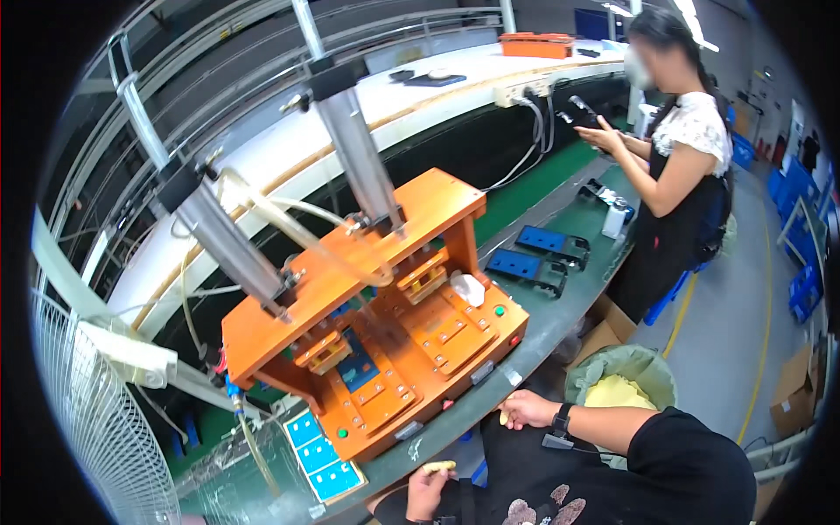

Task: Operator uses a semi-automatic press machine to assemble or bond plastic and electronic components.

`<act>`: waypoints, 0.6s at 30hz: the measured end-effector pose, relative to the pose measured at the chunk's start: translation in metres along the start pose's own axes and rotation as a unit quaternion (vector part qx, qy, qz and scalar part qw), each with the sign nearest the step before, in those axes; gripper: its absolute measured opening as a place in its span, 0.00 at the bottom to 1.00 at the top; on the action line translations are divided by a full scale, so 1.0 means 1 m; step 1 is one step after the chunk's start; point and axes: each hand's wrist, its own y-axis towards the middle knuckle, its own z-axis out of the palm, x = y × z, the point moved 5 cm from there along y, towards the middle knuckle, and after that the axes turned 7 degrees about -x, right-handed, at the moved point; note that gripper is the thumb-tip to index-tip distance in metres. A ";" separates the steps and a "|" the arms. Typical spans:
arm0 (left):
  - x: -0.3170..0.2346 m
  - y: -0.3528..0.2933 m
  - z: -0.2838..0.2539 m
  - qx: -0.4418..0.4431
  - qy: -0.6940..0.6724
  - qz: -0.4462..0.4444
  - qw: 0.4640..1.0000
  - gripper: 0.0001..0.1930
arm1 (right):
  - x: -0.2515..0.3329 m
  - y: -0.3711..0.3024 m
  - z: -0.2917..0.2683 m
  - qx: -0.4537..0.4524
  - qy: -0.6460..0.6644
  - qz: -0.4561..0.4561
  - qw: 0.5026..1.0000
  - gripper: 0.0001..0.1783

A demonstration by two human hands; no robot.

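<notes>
My left hand [426,494] is at the lower middle, close to the bench edge, its fingers curled. A pale yellow piece [439,467] shows at its fingertips; I cannot tell whether it is held or is a finger cover. Right of it my right hand [529,409] is closed beside the front edge of the bench, with a similar yellow bit at the fingertips. Neither hand touches the orange two-station press [376,407] in front of them. A dark blue plate [357,360] lies in the press's left station. Crumpled clear plastic [466,289] sits at the right station.
Two metal air cylinders [354,131] with hoses top the press. Bright blue pieces lie on a board [324,457] at lower left, beside a wire fan guard [96,420]. Blue plates with black brackets [516,262] lie farther right. A lined bin [621,376] and a co-worker [674,166] are at right.
</notes>
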 end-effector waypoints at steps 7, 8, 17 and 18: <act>-0.050 0.027 -0.044 -0.125 -0.082 0.097 0.984 0.13 | -0.003 0.006 -0.004 -0.013 -0.004 -0.009 1.000 0.10; -0.047 0.032 -0.050 -0.139 -0.045 0.090 0.985 0.15 | -0.002 0.005 -0.003 -0.020 -0.011 -0.003 1.000 0.10; -0.042 0.045 -0.063 -0.206 -0.045 0.108 0.972 0.21 | 0.007 -0.003 -0.004 -0.040 0.010 -0.011 0.999 0.11; -0.041 0.044 -0.062 -0.205 -0.046 0.106 0.972 0.21 | 0.008 -0.005 -0.005 -0.051 0.002 -0.018 0.999 0.12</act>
